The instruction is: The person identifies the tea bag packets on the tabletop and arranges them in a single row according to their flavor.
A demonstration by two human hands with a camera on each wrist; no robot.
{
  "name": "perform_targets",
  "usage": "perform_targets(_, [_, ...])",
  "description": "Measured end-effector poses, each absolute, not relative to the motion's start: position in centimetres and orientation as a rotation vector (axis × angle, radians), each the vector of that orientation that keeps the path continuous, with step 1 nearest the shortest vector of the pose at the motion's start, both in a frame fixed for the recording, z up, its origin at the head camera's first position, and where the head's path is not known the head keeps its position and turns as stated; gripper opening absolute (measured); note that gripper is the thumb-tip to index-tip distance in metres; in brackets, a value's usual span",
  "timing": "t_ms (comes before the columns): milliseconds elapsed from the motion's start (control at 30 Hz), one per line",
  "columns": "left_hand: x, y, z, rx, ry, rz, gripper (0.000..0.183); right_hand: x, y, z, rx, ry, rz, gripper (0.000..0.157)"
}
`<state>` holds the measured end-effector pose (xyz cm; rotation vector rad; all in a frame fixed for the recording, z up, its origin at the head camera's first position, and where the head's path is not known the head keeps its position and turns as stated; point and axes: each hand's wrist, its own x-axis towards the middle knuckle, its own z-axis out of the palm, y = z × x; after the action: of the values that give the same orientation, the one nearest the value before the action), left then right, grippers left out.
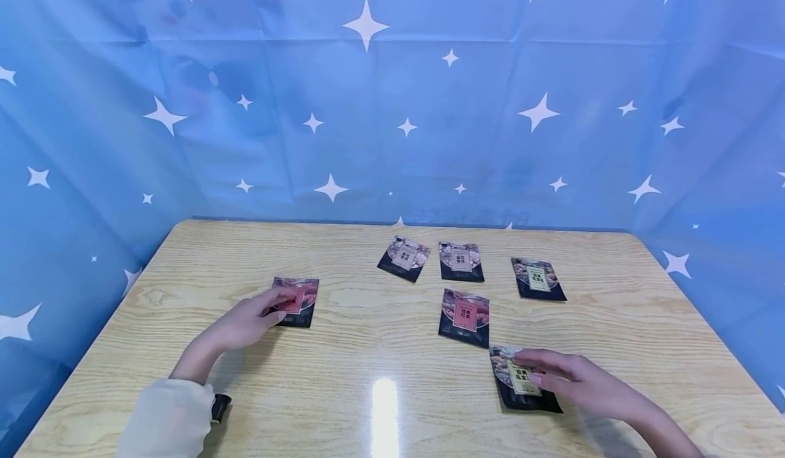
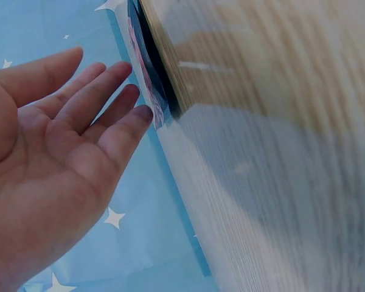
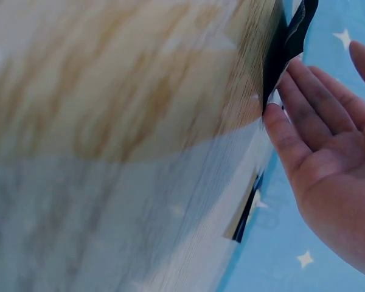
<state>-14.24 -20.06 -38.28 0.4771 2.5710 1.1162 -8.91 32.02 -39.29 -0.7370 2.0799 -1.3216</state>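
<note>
And here on the pale wood-grain desk (image 1: 343, 390), streaked by white glare (image 1: 385, 417) before blue star-patterned cloth (image 1: 380, 97), the left hand (image 1: 245, 320) reaches loose-fingered over a dark, red-labelled sachet (image 1: 304, 308) at left, the right hand (image 1: 576, 376) likewise over a dark, yellow-labelled sachet (image 1: 517, 381) near front right.

Head view bright, a white glare streak (image 1: 385, 417) on the surface (image 1: 319, 376); wrist views dimmer, their wood grain (image 3: 109, 91) blurred
</note>
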Motion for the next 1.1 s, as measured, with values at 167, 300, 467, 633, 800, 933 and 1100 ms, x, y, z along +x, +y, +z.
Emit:
perform_targets(167, [-14.2, -20.3, -38.5, 0.467, 2.564, 1.123, 0.037, -9.0, 32.1, -39.3, -0.726, 2.069, -1.325, 0.041])
perform_targets(300, [-13.7, -20.5, -38.6, 0.479, 2.561, 1.113, 0.036, -8.9, 32.0, -39.3, -0.73, 2.074, -1.323, 0.041])
perform_targets(467, [-12.6, -20.9, -38.4, 0.492, 2.545, 1.121, 0.035, -8.9, 32.0, -39.3, -0.737, 2.086, -1.312, 0.041])
perform_targets(633, [-12.2, -21.1, -38.3, 0.473, 2.55, 1.121, 0.034, -8.9, 32.1, -39.3, -0.734, 2.094, -1.307, 0.04])
perform_targets(800, [-12.4, -21.1, -38.3, 0.471, 2.545, 1.15, 0.035, -8.7, 32.0, -39.3, -0.729, 2.097, -1.308, 0.041])
perform_targets(933, [-12.4, -21.1, -38.4, 0.481, 2.532, 1.157, 0.035, -8.7, 31.9, -39.2, -0.732, 2.093, -1.307, 0.041])
perform_targets(1100, [-12.4, -21.1, -38.6, 0.485, 2.527, 1.174, 0.034, -8.7, 31.7, -38.9, -0.723, 2.096, -1.284, 0.042])
